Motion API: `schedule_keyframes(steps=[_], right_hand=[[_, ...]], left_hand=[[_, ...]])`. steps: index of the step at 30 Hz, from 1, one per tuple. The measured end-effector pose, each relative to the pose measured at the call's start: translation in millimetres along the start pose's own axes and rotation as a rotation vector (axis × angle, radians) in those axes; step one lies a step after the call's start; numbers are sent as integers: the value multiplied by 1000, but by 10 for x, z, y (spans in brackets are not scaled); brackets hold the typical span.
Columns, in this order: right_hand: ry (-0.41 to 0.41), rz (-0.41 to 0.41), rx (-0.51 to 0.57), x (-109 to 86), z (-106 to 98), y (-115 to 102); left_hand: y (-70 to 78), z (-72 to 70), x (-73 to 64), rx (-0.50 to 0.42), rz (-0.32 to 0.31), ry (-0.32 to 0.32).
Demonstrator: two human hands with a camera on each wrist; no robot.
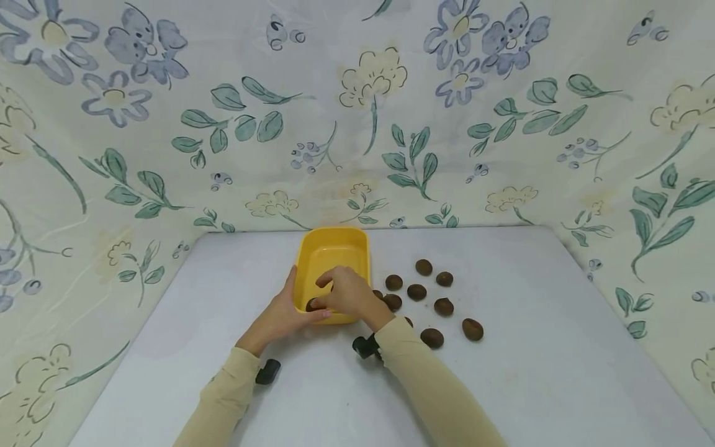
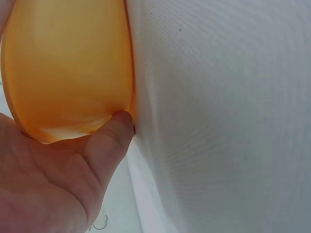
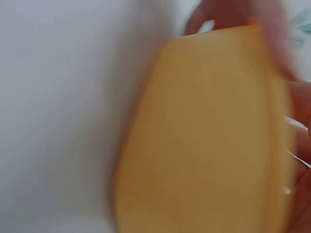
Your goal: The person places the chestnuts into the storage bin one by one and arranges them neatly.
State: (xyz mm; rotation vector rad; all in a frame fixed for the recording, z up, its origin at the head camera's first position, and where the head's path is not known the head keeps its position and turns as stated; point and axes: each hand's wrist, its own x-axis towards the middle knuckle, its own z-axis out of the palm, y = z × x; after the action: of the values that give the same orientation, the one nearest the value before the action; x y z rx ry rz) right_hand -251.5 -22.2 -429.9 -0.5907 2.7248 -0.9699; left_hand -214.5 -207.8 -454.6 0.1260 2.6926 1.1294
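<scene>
A yellow plastic container point(image 1: 362, 248) stands on the table in the head view. My left hand point(image 1: 282, 316) holds its near left corner, with the thumb along the near wall; the left wrist view shows the thumb pressed against that wall. Over the container reaches my right hand point(image 1: 350, 293), its thumb and forefinger spread apart. A brown chestnut point(image 1: 311, 305) lies in the near left corner, right at the right hand's thumb tip. In the right wrist view the container wall point(image 3: 209, 126) is blurred and hides most of the inside.
Several loose chestnuts point(image 1: 416, 292) lie on the white table point(image 1: 530, 372) right of the container, some partly hidden by the right forearm. Dark wrist devices point(image 1: 365, 346) sit beneath both wrists. A flower-printed cloth point(image 1: 357, 124) hangs behind the table.
</scene>
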Motion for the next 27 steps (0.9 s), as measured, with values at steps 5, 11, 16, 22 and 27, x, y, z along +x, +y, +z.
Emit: schedule_keyframes(steps=[5,11,16,22,27], right_hand=[[66,-75,156,-175,-283,49],[160,-116,247,-489,-676,279],[242,-81,253,-769,-935,517],[340,-44,235,-1154,-1143,894],[405,9,160,-1414,-1267,1163]], left_hand=[[-12,9,9,-33,4,6],[-11,1,8,-30,4,7],[-19,-19,0,-42,17,16],[-41,10,0,-71,16,8],[-24,21,-7,-34,-17,3]])
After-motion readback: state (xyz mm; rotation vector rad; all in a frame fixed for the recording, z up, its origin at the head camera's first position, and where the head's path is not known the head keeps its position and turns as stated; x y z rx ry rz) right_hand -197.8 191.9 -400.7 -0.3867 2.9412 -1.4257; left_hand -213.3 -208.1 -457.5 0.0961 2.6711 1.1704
